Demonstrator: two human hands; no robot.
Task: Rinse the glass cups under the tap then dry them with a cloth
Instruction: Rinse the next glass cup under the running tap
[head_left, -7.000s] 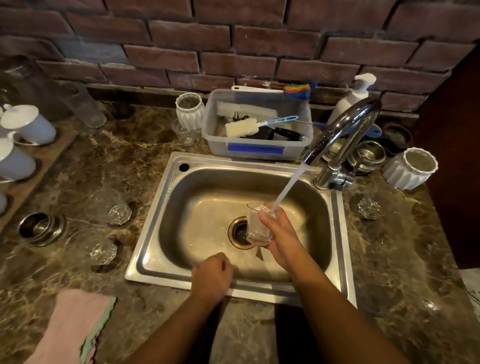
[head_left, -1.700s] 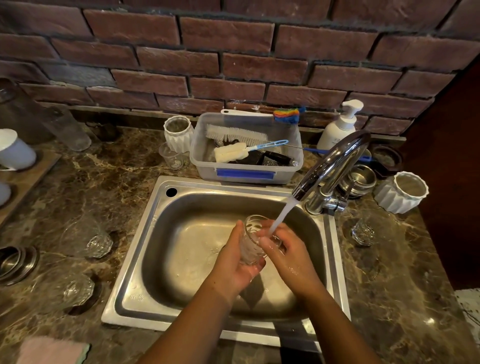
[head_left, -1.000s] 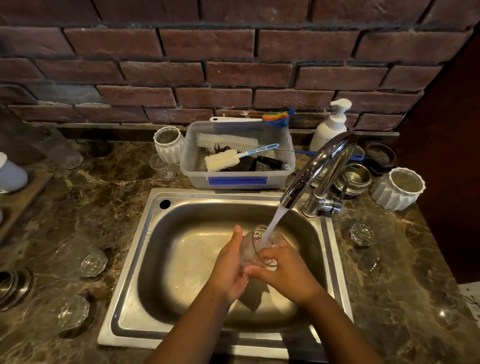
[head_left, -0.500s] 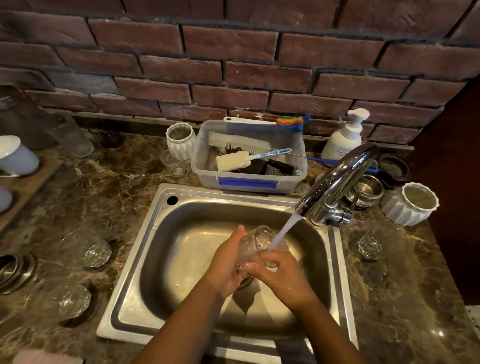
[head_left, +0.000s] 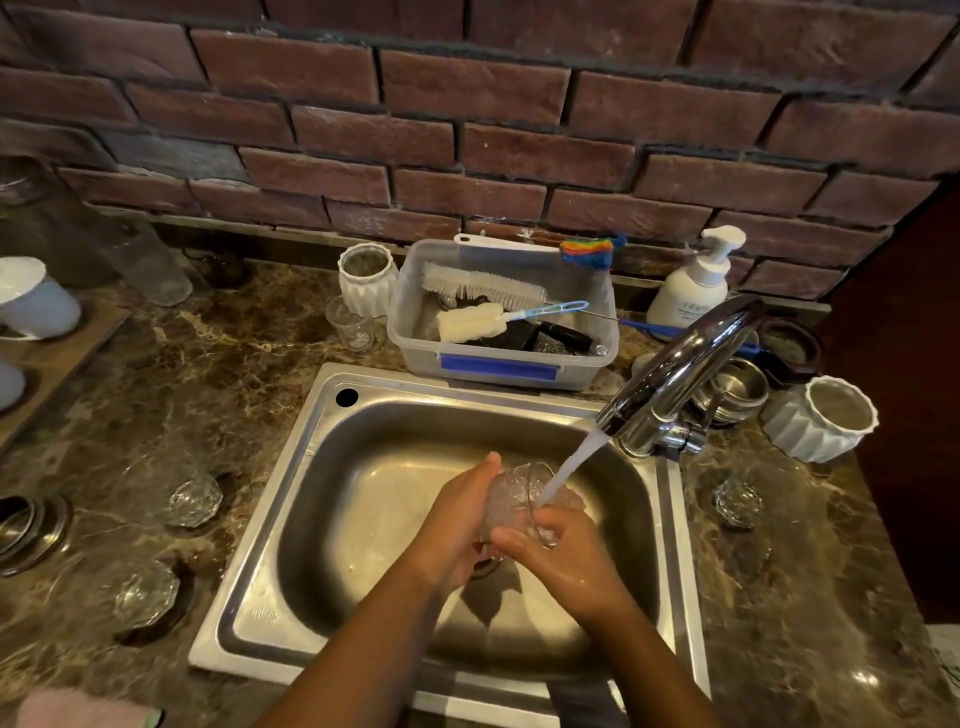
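Brick wall behind, brown marble counter around a steel sink.

Left hand: mine, closed round the side of the glass cup, thumb tip up past the rim.
Right hand: mine, fingers wrapped over the cup's near lower edge, touching the left hand's fingertips.
Glass cup: held between both hands over the middle of the sink, above the drain. It lies tilted, long axis running from my hands up and away to the right, mouth turned toward the tap.
Water stream: runs slanting from the spout down into the cup and over my right fingers.
Judgement: rinse under way; the next turn depends on keeping the mouth facing the stream. Both hands are equally near.
Three other glasses: two on the counter to the left, one to the right.
Pink cloth: at the counter's near-left corner, well apart, nearer my left hand.
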